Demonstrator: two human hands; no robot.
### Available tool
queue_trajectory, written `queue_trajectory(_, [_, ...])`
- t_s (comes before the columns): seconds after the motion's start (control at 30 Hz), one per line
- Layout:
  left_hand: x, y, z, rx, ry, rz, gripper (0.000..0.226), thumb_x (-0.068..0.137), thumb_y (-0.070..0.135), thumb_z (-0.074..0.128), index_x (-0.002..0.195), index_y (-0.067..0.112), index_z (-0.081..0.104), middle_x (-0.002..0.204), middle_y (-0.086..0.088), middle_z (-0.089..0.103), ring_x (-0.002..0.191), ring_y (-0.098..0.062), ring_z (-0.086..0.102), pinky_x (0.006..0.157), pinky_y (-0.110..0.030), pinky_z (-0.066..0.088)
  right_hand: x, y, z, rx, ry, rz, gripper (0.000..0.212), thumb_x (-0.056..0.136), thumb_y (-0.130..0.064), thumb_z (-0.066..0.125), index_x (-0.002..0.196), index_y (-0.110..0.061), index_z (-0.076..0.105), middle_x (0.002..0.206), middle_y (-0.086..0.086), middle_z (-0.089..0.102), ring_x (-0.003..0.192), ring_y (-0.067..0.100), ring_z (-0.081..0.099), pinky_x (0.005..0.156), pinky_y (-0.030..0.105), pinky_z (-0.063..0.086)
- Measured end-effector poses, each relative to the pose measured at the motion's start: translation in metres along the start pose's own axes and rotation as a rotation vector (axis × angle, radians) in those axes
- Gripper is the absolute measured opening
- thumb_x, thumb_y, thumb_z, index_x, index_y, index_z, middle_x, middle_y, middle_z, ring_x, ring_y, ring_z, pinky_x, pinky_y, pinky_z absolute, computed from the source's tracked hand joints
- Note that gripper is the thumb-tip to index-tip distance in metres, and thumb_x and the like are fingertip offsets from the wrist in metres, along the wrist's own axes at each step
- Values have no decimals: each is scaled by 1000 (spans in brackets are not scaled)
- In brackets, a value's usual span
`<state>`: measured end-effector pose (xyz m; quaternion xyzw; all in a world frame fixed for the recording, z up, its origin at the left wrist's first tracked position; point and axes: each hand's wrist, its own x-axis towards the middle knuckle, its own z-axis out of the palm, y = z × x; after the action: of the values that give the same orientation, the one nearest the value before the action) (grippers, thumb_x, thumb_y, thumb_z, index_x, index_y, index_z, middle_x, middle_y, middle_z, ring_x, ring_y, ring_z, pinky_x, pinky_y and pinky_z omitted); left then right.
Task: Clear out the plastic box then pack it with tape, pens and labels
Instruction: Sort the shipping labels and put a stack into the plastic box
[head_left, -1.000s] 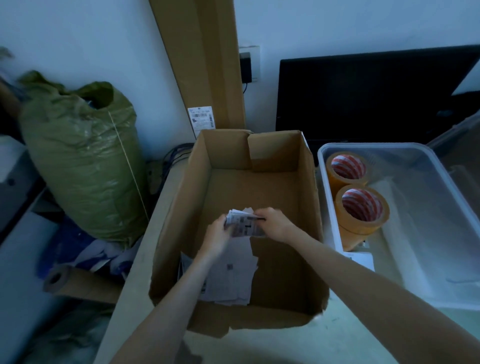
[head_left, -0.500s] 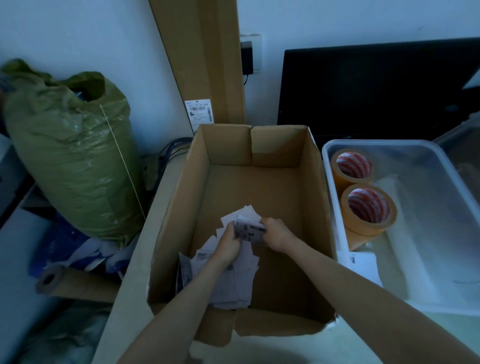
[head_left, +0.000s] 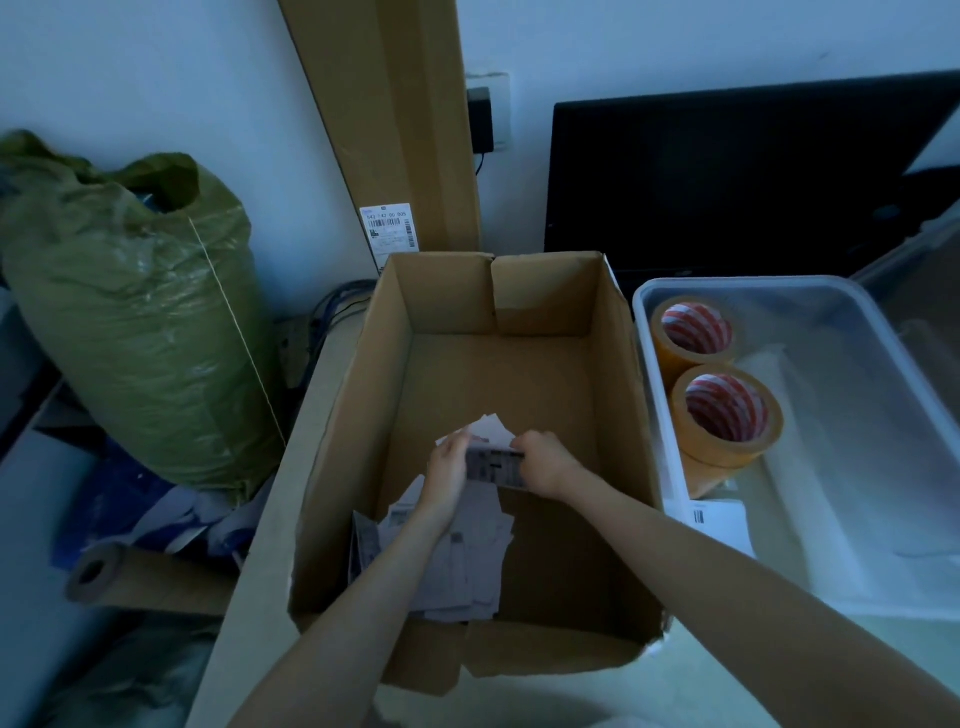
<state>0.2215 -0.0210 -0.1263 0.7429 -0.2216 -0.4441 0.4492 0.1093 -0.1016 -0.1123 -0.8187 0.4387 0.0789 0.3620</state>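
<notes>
Head view: left hand (head_left: 448, 467) and right hand (head_left: 541, 464) grip labels (head_left: 496, 466) between them.

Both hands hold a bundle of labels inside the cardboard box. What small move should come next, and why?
Probably lift the label bundle out of the cardboard box toward the plastic box. Left hand and right hand both grip it, and the tape rolls already lie there.

Single head-worn wide-angle view, aimed forward and steeply down. Close range over open cardboard box (head_left: 498, 395) at centre; plastic box (head_left: 852, 312) at 3 o'clock, green sack (head_left: 135, 332) at 9 o'clock, wall at 12 o'clock.
</notes>
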Motion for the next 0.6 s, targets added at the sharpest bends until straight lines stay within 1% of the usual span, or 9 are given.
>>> queue_trajectory(0.07, [-3,20,3,-14,40,-25,36,97,44,43,99,16,65,101,-11,64,93,-24,61,87,-42,49,-4,-4,-14,52,44,-14,18,94,-10,51,110,-7,60,106,11,60,89,19,58,69,24,48])
queue_trajectory(0.17, [-15,51,7,41,84,75,19,98,31,43,98,22,60,105,-9,61,91,-19,59,85,-40,52,-24,-8,-43,116,107,-88,19,95,-11,49,110,-10,61,105,9,61,92,19,61,64,20,49])
queue_trajectory(0.23, [-29,70,11,51,59,157,23,100,27,39,101,22,61,103,-6,61,89,-14,58,74,-29,53,-47,-7,-67,153,156,-151,15,97,-13,48,103,-15,61,99,6,61,91,18,61,62,19,50])
queue_trajectory(0.33, [-60,93,18,104,-19,269,29,102,29,36,103,19,63,89,2,62,76,0,59,55,-9,46,-91,6,-102,202,207,-211,12,95,-16,52,89,-23,59,86,-4,60,83,10,59,60,16,43])
queue_trajectory(0.37, [-72,98,23,109,-66,290,30,102,30,36,100,20,64,85,3,63,72,3,60,55,-6,45,-108,14,-113,249,213,-218,13,94,-15,55,86,-24,60,83,-7,62,82,8,60,61,16,44])
queue_trajectory(0.4, [-82,101,27,121,-119,313,31,102,31,36,97,21,65,83,2,64,70,4,61,61,-7,47,-122,23,-121,318,203,-227,15,92,-14,58,82,-25,61,80,-10,64,79,6,62,62,17,46])
queue_trajectory(0.47, [-100,103,37,185,-239,349,34,102,34,35,94,24,66,82,-1,66,76,2,62,77,-17,47,-147,45,-132,503,135,-220,18,90,-6,61,79,-21,63,70,-12,67,71,1,65,60,16,48])
queue_trajectory(0.5, [-106,102,43,200,-289,354,34,102,35,34,94,24,66,83,1,67,80,0,63,81,-19,46,-158,57,-135,584,101,-196,16,89,-2,60,80,-14,64,65,-12,68,66,0,65,57,14,48])
queue_trajectory(0.6, [-117,97,60,144,-360,336,31,102,28,37,94,21,66,84,7,71,85,-5,66,79,-17,49,-177,102,-140,683,32,-108,6,90,3,57,89,6,63,63,-7,66,59,4,60,51,16,43])
